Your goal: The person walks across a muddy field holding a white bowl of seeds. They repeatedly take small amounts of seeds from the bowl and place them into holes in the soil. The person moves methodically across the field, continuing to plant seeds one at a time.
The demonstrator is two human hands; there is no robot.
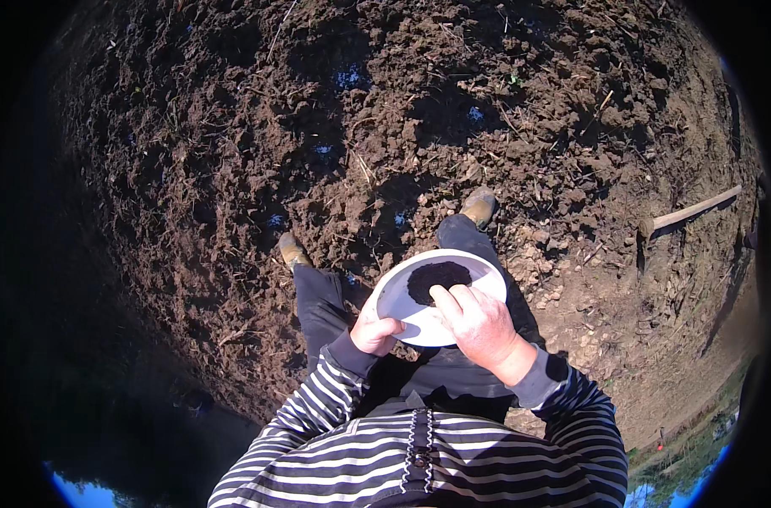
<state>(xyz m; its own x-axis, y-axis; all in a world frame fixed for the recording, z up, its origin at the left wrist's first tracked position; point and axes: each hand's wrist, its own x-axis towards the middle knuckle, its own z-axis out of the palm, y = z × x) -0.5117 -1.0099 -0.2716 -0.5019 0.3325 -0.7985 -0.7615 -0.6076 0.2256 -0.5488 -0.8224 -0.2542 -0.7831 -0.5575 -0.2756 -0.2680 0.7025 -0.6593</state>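
Note:
A white bowl (417, 330) is held in front of my body, tilted a little. Inside it lies a round heap of small dark grains (437, 281), too fine to identify. My left hand (375, 330) grips the bowl's left rim, thumb inside. Over the right part of the bowl is my right hand (481, 320), its fingers bent down at the edge of the dark heap; its fingertips are partly hidden, so whether they pinch any grains cannot be told.
Clumpy tilled soil (233, 190) with dry stalks surrounds my boots (479, 206). Several dark hollows hold small bluish patches (350, 76). A long-handled tool with a wooden handle (696, 208) lies on the right. Smoother bare earth (588, 343) stretches at the lower right.

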